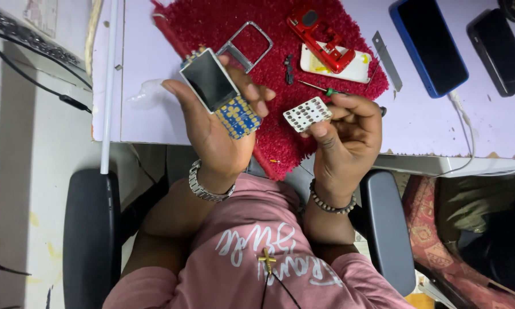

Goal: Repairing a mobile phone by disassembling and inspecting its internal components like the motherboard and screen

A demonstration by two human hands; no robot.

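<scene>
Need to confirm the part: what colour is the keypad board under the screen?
Blue with gold contacts, held in the left hand; head view.

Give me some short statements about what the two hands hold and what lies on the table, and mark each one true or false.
1. The left hand holds an opened phone board with a screen and a blue keypad area. True.
2. The right hand holds a blue smartphone. False: it holds a small white keypad sheet; the blue smartphone lies on the table.
3. A red phone housing lies on the red mat. True.
4. The silver frame is in the right hand's grip. False: it lies on the mat, above the left hand.
5. Both wrists are bare. False: the left wears a metal watch band, the right a bead bracelet.
</scene>
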